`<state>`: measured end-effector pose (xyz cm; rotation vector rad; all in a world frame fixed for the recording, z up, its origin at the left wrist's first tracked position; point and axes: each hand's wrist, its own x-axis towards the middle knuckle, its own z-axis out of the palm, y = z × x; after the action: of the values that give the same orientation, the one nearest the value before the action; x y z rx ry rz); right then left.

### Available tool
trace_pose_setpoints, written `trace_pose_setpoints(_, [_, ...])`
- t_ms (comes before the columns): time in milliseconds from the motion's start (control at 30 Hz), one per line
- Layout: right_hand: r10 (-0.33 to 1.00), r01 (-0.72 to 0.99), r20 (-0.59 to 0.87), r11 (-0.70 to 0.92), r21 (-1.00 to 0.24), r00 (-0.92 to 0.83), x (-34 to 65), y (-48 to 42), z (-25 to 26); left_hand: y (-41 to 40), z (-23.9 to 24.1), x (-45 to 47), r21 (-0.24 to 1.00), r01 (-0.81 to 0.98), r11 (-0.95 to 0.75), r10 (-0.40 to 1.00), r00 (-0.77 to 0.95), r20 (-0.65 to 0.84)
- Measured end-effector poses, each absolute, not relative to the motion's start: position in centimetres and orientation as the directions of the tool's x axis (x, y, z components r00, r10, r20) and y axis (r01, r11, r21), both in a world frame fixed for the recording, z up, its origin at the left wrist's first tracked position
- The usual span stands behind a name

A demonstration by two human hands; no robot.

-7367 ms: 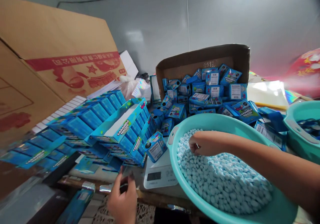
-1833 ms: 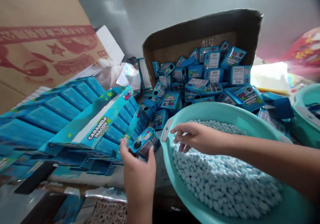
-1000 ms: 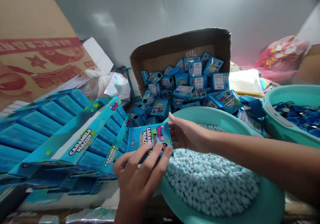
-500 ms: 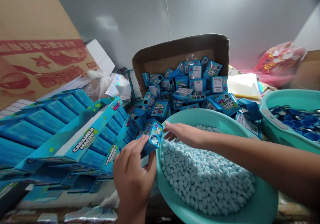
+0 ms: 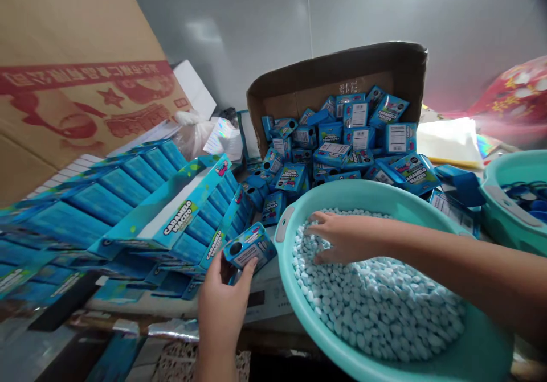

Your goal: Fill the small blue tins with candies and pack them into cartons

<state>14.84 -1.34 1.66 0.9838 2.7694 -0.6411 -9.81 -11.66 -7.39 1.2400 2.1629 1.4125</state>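
My left hand (image 5: pixel 228 288) grips a small blue candy box (image 5: pixel 250 246) between thumb and fingers, just left of a teal basin (image 5: pixel 285 257). A dark round hole shows at the box's near end. Pale blue candies (image 5: pixel 367 313) heap up inside the basin. At their far left side, my right hand (image 5: pixel 337 237) reaches in, thumb apart from the fingers, fingertips touching the candies. I see nothing held in it.
Blue display trays (image 5: pixel 171 222) packed with boxes stand at the left. Behind the basin, loose blue boxes spill from a cardboard carton (image 5: pixel 294 80). A second teal basin (image 5: pixel 504 211) with dark blue pieces sits at the right. A large printed carton (image 5: pixel 85 40) rises at the back left.
My right hand has left the box's end and dropped into the candies. My left hand has lowered and turned the box. The view has swung left.
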Motion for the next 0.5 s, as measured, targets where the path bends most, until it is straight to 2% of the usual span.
trace_pose_setpoints(100, [0.565,0.633,-0.285,0.701,-0.329,-0.774,15.2,-1.2,1.5,-13.8,-7.8,-10.3,0.78,0.543,0.31,0.735,-0.657,0.165])
trace_pose_setpoints(200, [0.535,0.602,-0.276,0.725,-0.335,-0.798,15.4,-1.2,1.0,-16.1,-8.3,-11.3,0.872,0.421,0.252,0.678,-0.719,0.151])
trace_pose_setpoints(300, [0.512,0.575,-0.262,0.746,-0.335,-0.818,15.3,-1.1,0.7,-16.9,-9.2,-12.6,0.938,0.312,0.148,0.544,-0.818,0.186])
trace_pose_setpoints(367, [0.531,0.596,-0.273,0.73,-0.335,-0.802,15.3,-1.2,0.7,-16.4,-10.0,-13.2,0.968,0.23,0.097,0.486,-0.86,0.156])
trace_pose_setpoints(433, [0.552,0.622,-0.285,0.704,-0.344,-0.783,15.2,-1.2,0.9,-15.7,-10.7,-13.3,0.97,0.219,0.106,0.476,-0.868,0.144])
trace_pose_setpoints(500, [0.575,0.652,-0.308,0.671,-0.352,-0.758,15.2,-1.2,1.0,-15.2,-11.2,-12.9,0.941,0.299,0.158,0.497,-0.848,0.186])
